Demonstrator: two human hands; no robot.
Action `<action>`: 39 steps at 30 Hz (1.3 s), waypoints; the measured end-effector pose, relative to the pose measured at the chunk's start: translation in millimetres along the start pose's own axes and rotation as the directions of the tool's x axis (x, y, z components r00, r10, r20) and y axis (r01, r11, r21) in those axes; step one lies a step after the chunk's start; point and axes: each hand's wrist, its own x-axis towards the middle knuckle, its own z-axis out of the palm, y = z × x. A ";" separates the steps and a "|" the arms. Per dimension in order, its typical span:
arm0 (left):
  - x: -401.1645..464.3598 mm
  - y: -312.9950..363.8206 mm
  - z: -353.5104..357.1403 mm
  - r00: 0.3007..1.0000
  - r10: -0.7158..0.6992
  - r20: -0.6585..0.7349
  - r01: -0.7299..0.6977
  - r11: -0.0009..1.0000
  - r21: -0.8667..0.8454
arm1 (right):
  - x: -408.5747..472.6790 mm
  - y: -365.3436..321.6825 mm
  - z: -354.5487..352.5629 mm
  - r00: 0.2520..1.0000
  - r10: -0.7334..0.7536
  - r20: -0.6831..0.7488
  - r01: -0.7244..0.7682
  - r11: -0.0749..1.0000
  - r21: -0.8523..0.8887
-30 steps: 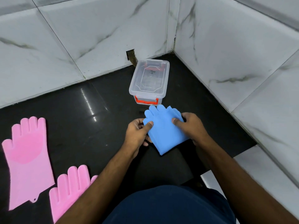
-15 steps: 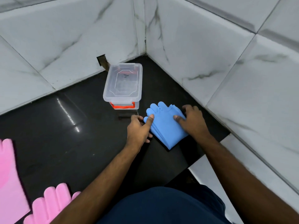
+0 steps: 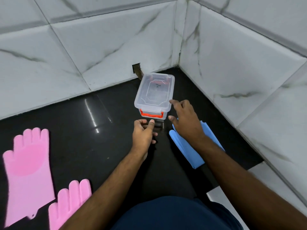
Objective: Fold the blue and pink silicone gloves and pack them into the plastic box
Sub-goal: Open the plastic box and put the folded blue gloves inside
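Note:
The clear plastic box (image 3: pixel 155 94) with its lid on and an orange latch (image 3: pixel 151 114) stands on the black floor near the wall corner. The folded blue gloves (image 3: pixel 187 148) lie flat to the right of it, partly under my right forearm. My right hand (image 3: pixel 184 120) hovers open, its fingertips at the box's front right corner. My left hand (image 3: pixel 142 132) is open just in front of the latch, holding nothing. Two pink gloves lie flat at the left: a large one (image 3: pixel 27 165) and another (image 3: pixel 69 201) nearer me.
White marble-look tiled walls (image 3: pixel 99 47) meet in a corner behind the box, with a small hole (image 3: pixel 137 70) at the base. A raised white ledge (image 3: pixel 274 180) borders the black floor (image 3: pixel 74 130) on the right. My dark-clothed lap fills the bottom centre.
Both hands have let go of the folded blue gloves, which now lie on the floor. The hands have moved forward to the box's front.

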 end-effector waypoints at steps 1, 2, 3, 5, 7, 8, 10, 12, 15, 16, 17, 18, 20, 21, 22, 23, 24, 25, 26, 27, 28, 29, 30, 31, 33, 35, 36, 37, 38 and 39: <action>-0.2 1.8 -3.4 1.000 0.000 -0.004 0.000 1.000 -0.007 | 4.4 -1.8 1.7 0.999 -0.035 -0.007 0.034 0.998 -0.054; -0.7 3.2 -5.4 1.000 -0.001 0.001 0.001 1.000 -0.018 | 8.1 -2.2 3.2 0.998 -0.063 -0.012 0.061 0.993 -0.102; -1.1 4.9 -7.9 1.000 0.002 0.007 -0.002 0.999 -0.032 | 12.2 -3.1 4.6 0.996 -0.091 -0.018 0.087 0.986 -0.138; -2.4 7.7 -11.6 1.000 0.012 0.017 -0.011 0.998 -0.055 | 19.3 -4.5 6.1 0.989 -0.144 -0.038 0.135 0.973 -0.188; -3.6 10.1 -14.3 1.000 0.020 0.017 -0.018 0.998 -0.067 | 24.8 -7.0 5.8 0.979 -0.199 -0.043 0.183 0.952 -0.244; -4.0 10.7 -15.6 1.000 0.028 0.009 -0.027 0.997 -0.074 | 26.6 -9.8 5.4 0.972 -0.233 -0.028 0.218 0.939 -0.268; -4.8 11.8 -18.6 0.998 0.057 -0.026 -0.059 0.994 -0.091 | 26.1 -18.6 4.9 0.949 -0.315 0.021 0.310 0.915 -0.260; -4.0 13.4 -23.6 0.991 0.090 -0.098 -0.101 0.988 -0.120 | 20.1 -32.9 6.1 0.915 -0.398 0.071 0.404 0.898 -0.176; -3.0 16.2 -38.8 0.962 0.077 -0.261 -0.111 0.987 -0.117 | 1.5 -59.7 13.6 0.856 -0.504 0.118 0.512 0.857 -0.052; -2.6 16.0 -46.0 0.945 0.064 -0.319 -0.101 0.990 -0.101 | -5.8 -67.2 17.2 0.840 -0.527 0.130 0.534 0.845 -0.026; -2.4 15.2 -52.9 0.930 0.053 -0.364 -0.090 0.992 -0.087 | -12.3 -72.9 19.8 0.826 -0.545 0.144 0.552 0.834 -0.006; -2.3 13.9 -60.2 0.920 0.043 -0.390 -0.081 0.993 -0.081 | -17.5 -77.3 22.1 0.813 -0.561 0.157 0.566 0.824 0.011; -3.3 12.2 -71.0 0.915 0.019 -0.403 -0.065 0.993 -0.100 | -22.5 -80.5 22.8 0.808 -0.573 0.136 0.573 0.818 0.040; -5.0 12.8 -74.7 0.914 0.008 -0.407 -0.055 0.993 -0.104 | -21.9 -79.8 21.3 0.828 -0.554 0.086 0.552 0.832 0.050; -6.4 14.5 -76.9 0.910 0.014 -0.415 -0.052 0.995 -0.081 | -18.5 -77.2 18.7 0.863 -0.505 0.014 0.503 0.862 0.052; -7.7 16.0 -79.2 0.904 0.049 -0.425 -0.063 0.998 -0.021 | -13.1 -72.6 15.8 0.905 -0.421 -0.060 0.424 0.905 0.041; -8.6 17.3 -81.1 0.897 0.111 -0.429 -0.090 0.994 0.069 | -6.3 -66.0 12.8 0.945 -0.307 -0.113 0.311 0.950 0.018; -9.8 19.7 -82.6 0.889 0.186 -0.418 -0.124 0.977 0.173 | 0.8 -58.9 9.7 0.976 -0.177 -0.125 0.177 0.984 -0.008; -10.7 22.3 -83.2 0.885 0.257 -0.388 -0.159 0.951 0.266 | 7.8 -50.1 7.7 0.995 -0.056 -0.083 0.054 0.998 -0.028; -11.8 25.0 -82.5 0.888 0.310 -0.339 -0.195 0.923 0.333 | 13.8 -41.5 5.9 0.999 0.047 -0.003 -0.047 0.999 -0.014; -12.8 27.6 -81.4 0.897 0.340 -0.281 -0.221 0.898 0.382 | 18.7 -34.7 4.0 0.989 0.122 0.089 -0.126 0.991 0.042; -13.9 30.7 -80.0 0.909 0.351 -0.225 -0.230 0.872 0.432 | 22.2 -29.9 2.5 0.971 0.166 0.172 -0.187 0.975 0.119; -14.2 33.8 -79.2 0.916 0.359 -0.179 -0.231 0.836 0.498 | 24.6 -26.2 1.9 0.956 0.183 0.230 -0.229 0.954 0.193; -13.6 37.1 -79.6 0.917 0.376 -0.134 -0.227 0.767 0.600 | 25.6 -23.8 1.7 0.947 0.187 0.261 -0.254 0.934 0.250; -12.9 42.8 -81.0 0.914 0.406 -0.001 -0.218 0.491 0.844 | 25.7 -23.8 2.1 0.945 0.187 0.269 -0.268 0.912 0.310; -15.6 47.3 -77.9 0.921 0.347 0.179 -0.277 0.258 0.926 | 24.9 -29.2 4.5 0.962 0.141 0.234 -0.211 0.928 0.306; -17.9 46.9 -74.0 0.927 0.293 0.235 -0.309 0.240 0.920 | 24.1 -32.6 5.8 0.971 0.100 0.216 -0.162 0.942 0.293; -21.3 45.6 -69.9 0.936 0.239 0.257 -0.321 0.289 0.902 | 22.9 -36.8 6.5 0.977 0.044 0.210 -0.103 0.955 0.277; -24.4 44.2 -66.6 0.947 0.206 0.247 -0.309 0.372 0.875 | 21.3 -41.0 7.3 0.976 -0.021 0.215 -0.037 0.964 0.264; -26.6 43.3 -64.5 0.955 0.194 0.224 -0.291 0.464 0.836 | 18.6 -44.7 7.7 0.970 -0.085 0.226 0.025 0.966 0.258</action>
